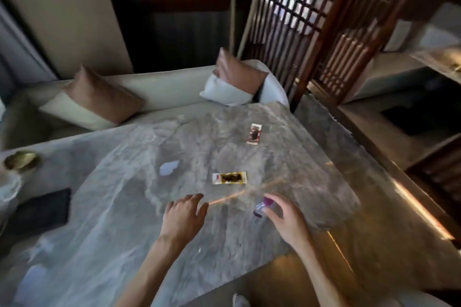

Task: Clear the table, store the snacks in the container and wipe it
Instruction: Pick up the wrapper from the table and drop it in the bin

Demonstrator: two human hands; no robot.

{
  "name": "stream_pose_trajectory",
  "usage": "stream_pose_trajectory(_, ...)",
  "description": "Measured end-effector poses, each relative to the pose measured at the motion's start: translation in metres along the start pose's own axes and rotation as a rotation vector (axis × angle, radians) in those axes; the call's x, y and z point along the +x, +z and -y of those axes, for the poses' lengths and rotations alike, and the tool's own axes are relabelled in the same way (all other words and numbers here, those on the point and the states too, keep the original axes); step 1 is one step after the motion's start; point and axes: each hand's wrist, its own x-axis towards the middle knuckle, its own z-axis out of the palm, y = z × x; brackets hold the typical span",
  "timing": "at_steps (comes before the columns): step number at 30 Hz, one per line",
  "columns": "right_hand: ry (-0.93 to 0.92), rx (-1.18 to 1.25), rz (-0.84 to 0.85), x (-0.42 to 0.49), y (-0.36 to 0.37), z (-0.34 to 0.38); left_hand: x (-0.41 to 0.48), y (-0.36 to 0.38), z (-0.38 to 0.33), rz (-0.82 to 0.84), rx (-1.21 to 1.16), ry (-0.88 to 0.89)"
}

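The right hand (287, 219) pinches a small purple packet (262, 207) near the table's (124, 219) front edge; the left hand (183, 217) hovers open, empty, beside it.

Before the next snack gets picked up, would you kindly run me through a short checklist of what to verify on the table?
1. Left hand free to pick: ok, open with fingers spread over the marble table.
2. Right hand free: not ok, it already holds a small purple-topped item.
3. Nearest snack packet reachable: ok, it lies flat just beyond the left hand.
4. Far snack packet unobstructed: ok, it lies alone.
5. Container for the snacks located: cannot tell, none is clearly in view.
6. Surface ready for wiping: not ok, a white scrap and a dark flat object remain.
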Motion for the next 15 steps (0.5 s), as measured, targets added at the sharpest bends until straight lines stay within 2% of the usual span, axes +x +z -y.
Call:
stream_pose_trajectory(8,0.078,0.101,-0.014,0.028,-0.034,-0.020,0.050,0.011,-0.049,0.013,0.008,0.082)
stream_pose_trajectory(15,0.130,0.212,0.087,0.083,-0.064,-0.071,0.093,0.044,-0.096,0.051,0.017,-0.003)
